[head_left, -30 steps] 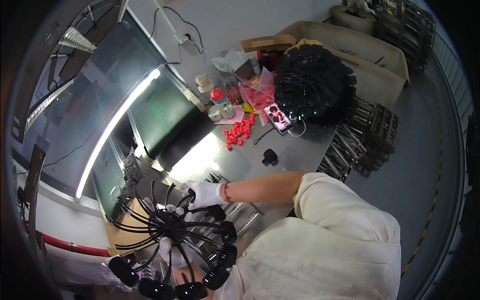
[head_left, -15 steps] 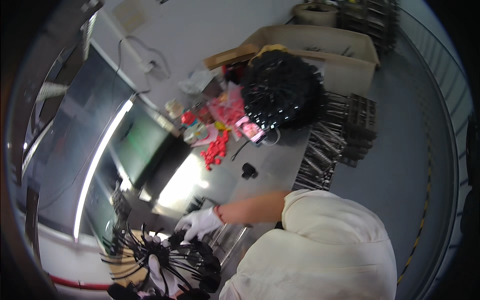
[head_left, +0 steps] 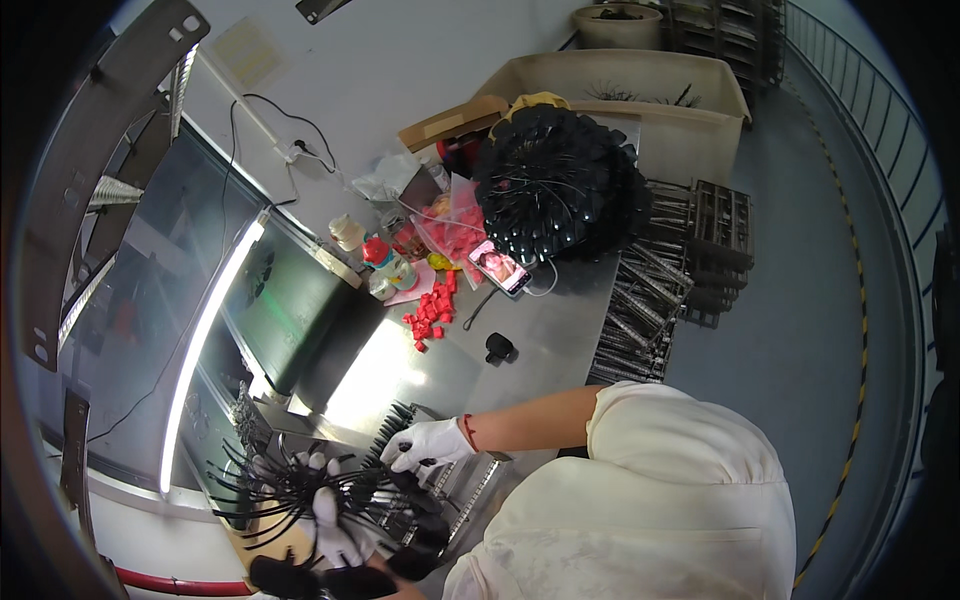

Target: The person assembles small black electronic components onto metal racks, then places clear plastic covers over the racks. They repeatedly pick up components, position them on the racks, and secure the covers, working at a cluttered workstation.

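Writing on the phone [head_left: 499, 267] is looking too small to read. The left hand [head_left: 338, 535] is gripping a black bunch [head_left: 300, 489] at the near left. A second ago its round middle was facing me; now it is tipping sideways, thin ends pointing left, fat ends near and right. The right hand [head_left: 430, 443] is curling beside a black spiky row [head_left: 396, 424]; I can't tell if it's pinching anything.

The right glove [head_left: 430, 442] and left glove [head_left: 338, 542] are white, the stems [head_left: 293, 486] black. Red blocks [head_left: 432, 314] dot the silver-grey tabletop [head_left: 550, 318]; a black heap [head_left: 550, 185] covers its far right corner. The shirt [head_left: 650, 515] is cream, the wristband [head_left: 468, 430] red.
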`<state>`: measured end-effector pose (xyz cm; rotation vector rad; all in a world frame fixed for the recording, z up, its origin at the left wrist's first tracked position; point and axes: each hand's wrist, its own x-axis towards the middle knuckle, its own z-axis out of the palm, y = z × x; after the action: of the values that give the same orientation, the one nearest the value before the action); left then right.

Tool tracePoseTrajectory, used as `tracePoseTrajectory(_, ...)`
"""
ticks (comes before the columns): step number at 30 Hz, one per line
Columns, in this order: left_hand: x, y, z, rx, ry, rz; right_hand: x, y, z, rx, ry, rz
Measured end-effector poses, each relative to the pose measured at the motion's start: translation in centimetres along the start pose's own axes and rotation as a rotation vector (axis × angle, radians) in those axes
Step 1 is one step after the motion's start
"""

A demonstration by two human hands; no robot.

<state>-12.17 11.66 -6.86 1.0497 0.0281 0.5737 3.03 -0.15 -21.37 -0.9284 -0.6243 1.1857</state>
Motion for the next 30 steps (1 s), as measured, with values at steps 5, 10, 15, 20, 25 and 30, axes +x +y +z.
tracePoseTrajectory(5,0.5,-4.1,0.4,0.471,0.018,0.181,0.6,0.2,2.0,-0.852,0.362,-0.378)
tracePoseTrajectory(10,3.1,-1.8,-2.2,0.102,-0.099,-0.206,-0.7,2.0,0.9,-1.411,0.264,-0.749)
tracePoseTrajectory(15,4.4,0.0,-4.3,0.28,0.063,0.012,-2.2,1.4,-0.2,-0.069,0.051,-0.09)
tracePoseTrajectory(20,1.5,-4.2,-1.4,0.641,-0.034,0.232,0.1,0.0,2.1,-0.306,-0.138,-0.011)
tracePoseTrajectory(25,2.9,-4.3,-0.5,1.0,-0.023,0.345,-0.6,1.4,3.3,-0.822,0.18,-0.494)
tracePoseTrajectory(30,4.7,-0.6,-2.0,0.257,0.017,0.027,-3.2,1.1,1.7,0.001,0.052,0.09)
